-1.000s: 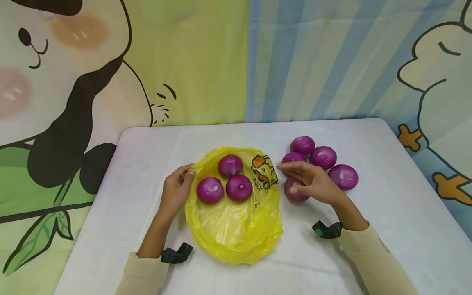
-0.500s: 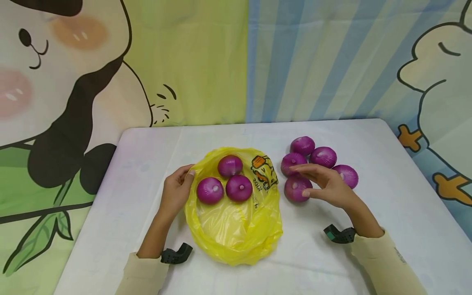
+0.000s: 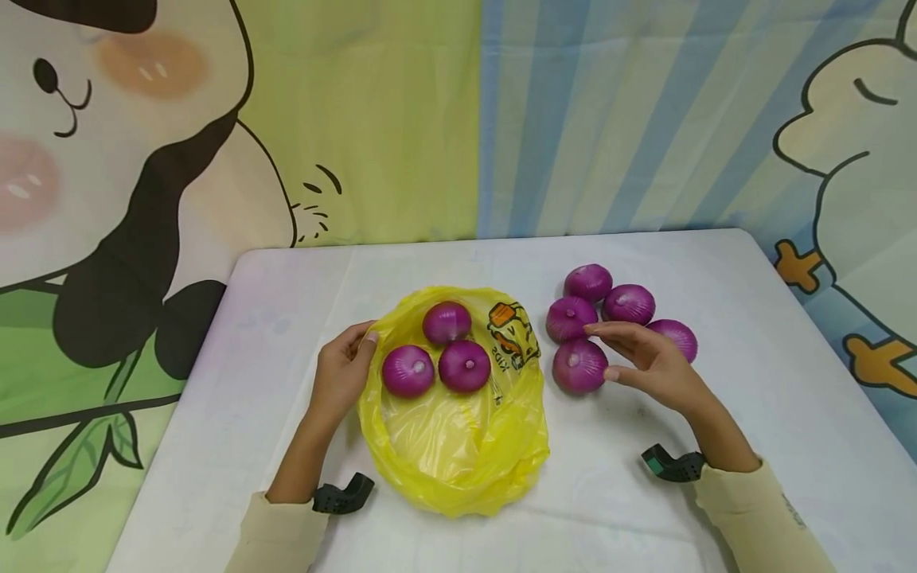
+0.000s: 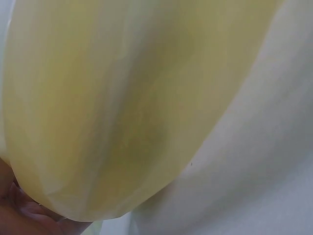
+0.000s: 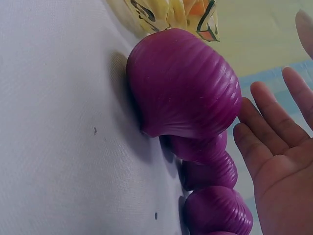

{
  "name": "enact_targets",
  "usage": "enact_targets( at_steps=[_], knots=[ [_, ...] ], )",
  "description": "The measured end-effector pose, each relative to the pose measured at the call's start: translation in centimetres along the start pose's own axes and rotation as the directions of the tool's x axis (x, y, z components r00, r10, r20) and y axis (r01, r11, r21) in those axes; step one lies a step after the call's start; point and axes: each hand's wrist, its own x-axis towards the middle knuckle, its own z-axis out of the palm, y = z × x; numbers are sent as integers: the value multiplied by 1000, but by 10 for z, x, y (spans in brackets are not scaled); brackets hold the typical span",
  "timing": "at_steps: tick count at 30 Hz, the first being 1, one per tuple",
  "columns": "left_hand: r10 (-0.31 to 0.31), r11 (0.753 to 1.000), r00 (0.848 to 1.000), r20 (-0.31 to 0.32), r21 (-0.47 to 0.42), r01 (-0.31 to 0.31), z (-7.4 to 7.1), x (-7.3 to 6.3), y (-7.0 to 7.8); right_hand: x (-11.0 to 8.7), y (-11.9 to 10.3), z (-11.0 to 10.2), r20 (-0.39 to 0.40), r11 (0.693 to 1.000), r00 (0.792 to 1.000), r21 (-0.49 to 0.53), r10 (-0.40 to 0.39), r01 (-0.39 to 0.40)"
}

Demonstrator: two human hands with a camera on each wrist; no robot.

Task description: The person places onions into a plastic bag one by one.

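Note:
A yellow plastic bag (image 3: 458, 481) lies with its mouth spread wide. My left hand (image 3: 342, 370) pinches its left rim between thumb and fingers; in the left wrist view the thin yellow film (image 4: 122, 122) fills most of the picture. Three purple onions sit inside the bag, among them a left onion (image 3: 408, 371) and a back onion (image 3: 447, 321). Just right of the nearest loose onion (image 3: 576, 367), my right hand (image 3: 655, 366) hovers with thumb and fingers apart, holding nothing. From the right wrist, that onion (image 5: 183, 83) appears large beside the extended fingers (image 5: 266, 112).
Several more loose onions cluster behind the nearest one, including a far onion (image 3: 588, 282) and a right-hand onion (image 3: 676, 340) partly hidden by my right hand. Everything stands on a white-covered table (image 3: 301, 294). A printed cartoon curtain (image 3: 372, 119) hangs behind its back edge.
My right hand has drawn back to the right, from over the nearest loose onion to beside it, uncovering that onion and the one behind. The left hand and the bag stay put.

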Motion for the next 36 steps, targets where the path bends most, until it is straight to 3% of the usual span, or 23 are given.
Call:
enact_targets(
  at_steps=[8,16,23,29,36],
  knots=[
    [-8,1000,1000,0,-6,8,0,0,0,0,16,6,-24,984,990,-108,141,-142],
    [-29,1000,1000,5,-7,29,1,1,3,1,21,17,92,925,946,-258,311,-279],
    [-40,999,999,-1,11,40,0,-2,12,2,23,19,98,932,955,-266,282,-248],
    [-19,1000,1000,-4,2,19,-1,0,0,2,20,20,81,929,953,-259,293,-264],
    [-12,1000,1000,0,-16,12,0,0,-1,2,16,18,35,919,962,-305,271,-248]
  ],
)
